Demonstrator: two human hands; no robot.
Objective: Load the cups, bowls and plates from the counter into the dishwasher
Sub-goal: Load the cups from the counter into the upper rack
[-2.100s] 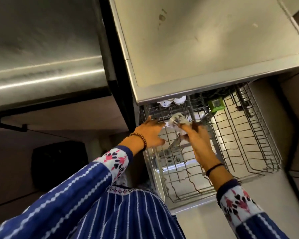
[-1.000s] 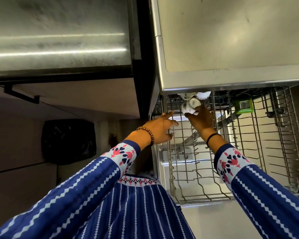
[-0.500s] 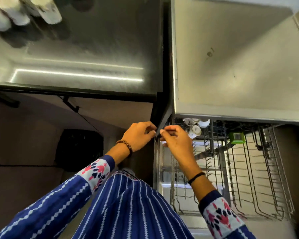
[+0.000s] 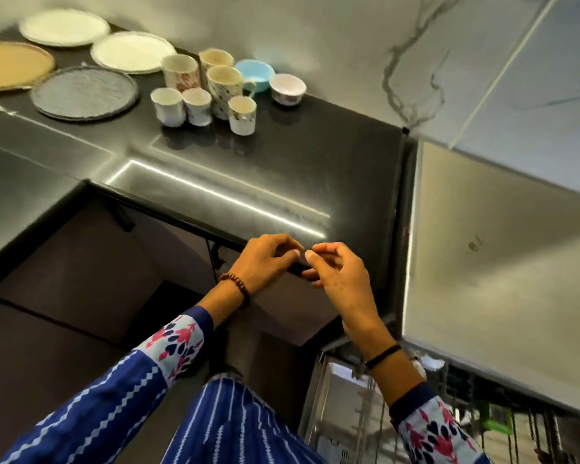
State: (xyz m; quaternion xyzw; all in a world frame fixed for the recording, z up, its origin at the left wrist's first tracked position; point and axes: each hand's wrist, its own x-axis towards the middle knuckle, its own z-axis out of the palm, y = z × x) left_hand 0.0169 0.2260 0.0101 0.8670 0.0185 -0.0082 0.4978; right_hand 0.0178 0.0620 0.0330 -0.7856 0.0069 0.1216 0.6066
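My left hand (image 4: pixel 265 259) and right hand (image 4: pixel 335 276) are up from the rack (image 4: pixel 359 413), empty, fingers loose, at the front edge of the counter (image 4: pixel 282 169). The cups (image 4: pixel 198 102) at its back edge come next, I judge.

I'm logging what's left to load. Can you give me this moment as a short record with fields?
plates on counter: four, a far white plate, a near white plate, a tan plate, a grey plate
cups on counter: three tall cups, three small cups, clustered
bowls on counter: blue bowl, white bowl, right of the cups
left hand: empty, fingers loosely curled, over the counter edge
right hand: empty, beside the left hand
dishwasher rack: partly in view, lower right
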